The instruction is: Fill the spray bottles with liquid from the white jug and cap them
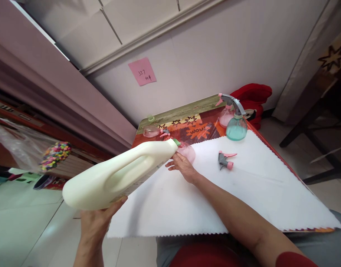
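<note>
My left hand cups the jug, likely heavy; my right hand is part-open below its neck, grip unclear. The handle between suits best.

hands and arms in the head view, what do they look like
The left hand and right hand are bare, with no gloves, rings or watch visible. A plain red sleeve shows high on the right arm; no left sleeve shows.
</note>
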Demonstrator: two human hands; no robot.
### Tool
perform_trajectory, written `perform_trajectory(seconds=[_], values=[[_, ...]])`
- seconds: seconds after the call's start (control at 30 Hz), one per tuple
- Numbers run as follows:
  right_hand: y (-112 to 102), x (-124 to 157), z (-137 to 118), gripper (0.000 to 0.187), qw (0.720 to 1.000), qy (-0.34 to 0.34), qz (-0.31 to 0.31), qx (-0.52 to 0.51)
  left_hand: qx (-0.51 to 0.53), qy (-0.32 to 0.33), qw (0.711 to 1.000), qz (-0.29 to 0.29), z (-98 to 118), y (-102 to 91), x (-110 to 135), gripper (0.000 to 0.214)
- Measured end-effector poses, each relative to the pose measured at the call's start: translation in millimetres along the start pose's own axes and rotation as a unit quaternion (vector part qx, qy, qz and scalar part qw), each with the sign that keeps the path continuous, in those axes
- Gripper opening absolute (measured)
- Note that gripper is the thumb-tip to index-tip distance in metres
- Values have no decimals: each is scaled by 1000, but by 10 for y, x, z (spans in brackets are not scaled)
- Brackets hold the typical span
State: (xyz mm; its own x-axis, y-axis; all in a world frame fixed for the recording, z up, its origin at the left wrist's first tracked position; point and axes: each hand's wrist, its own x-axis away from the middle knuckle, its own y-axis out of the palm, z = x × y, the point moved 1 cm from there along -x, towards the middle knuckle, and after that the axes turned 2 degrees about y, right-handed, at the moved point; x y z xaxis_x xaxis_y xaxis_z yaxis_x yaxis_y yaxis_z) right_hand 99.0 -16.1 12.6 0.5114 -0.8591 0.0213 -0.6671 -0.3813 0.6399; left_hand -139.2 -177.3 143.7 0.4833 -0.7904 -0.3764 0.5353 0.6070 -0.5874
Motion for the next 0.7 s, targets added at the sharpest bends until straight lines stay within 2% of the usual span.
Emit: perform_trajectory(seconds=[0.3,0.53,0.63,0.7], values=[[-1,-4,13,56,1000,0,-2,-3,-1,9,1000,-1,16,-3,-8,72],[-22,-11,47,43,1000,-8,-1,12,-5,-1,1000,-10,21,-13,-11,74],[-47,-32,69,32,999,5,2,47,2,4,1000,-12,-4,-27,-5,72],[-68,-35,94,31,993,11,-3,116,0,15,1000,-14,-17,-32,-1,70]])
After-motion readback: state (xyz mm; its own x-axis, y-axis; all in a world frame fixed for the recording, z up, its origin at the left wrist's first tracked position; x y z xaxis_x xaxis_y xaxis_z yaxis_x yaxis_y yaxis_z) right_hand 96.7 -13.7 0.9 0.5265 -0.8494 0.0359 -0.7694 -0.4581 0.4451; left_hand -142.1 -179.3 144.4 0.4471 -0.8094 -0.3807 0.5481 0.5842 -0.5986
